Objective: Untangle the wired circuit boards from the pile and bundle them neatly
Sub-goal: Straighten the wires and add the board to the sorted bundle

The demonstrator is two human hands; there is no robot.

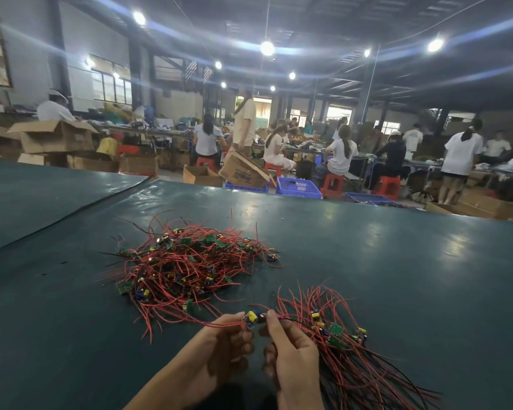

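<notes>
On top of the big dark green table (397, 255), the tangled pile (187, 267) of wired circuit boards is easily the biggest thing going. It's a heap of red leads with little green boards poking out all over, sitting out in the middle well beyond the hands. Honestly, it looks like most of the job is still in there.

Next size down is the bundle (347, 350) of sorted ones, lower right and nearer the person. Its boards are grouped roughly together near the top, and the red and black leads all run off the same way toward the bottom right corner. My guess is that's well under half the lot. I can't see any tie or band round it, so the neat bundling part looks not yet done.

The right hand (293, 356) seems to hold that bundle at the board end, fingers curled round the leads and the forefinger tip up at the loose board. The left hand (219, 344) has its fingers curled in too.

Smallest bit is the single board (251, 317) with a yellow part on it, pinched by the left fingertips just above the table, between the two hands. Its red lead (190, 320) trails back toward the near edge of the pile. It reads to me like that one's partway from pile to bundle, though whether the lead is fully free of the heap I can't tell
</notes>
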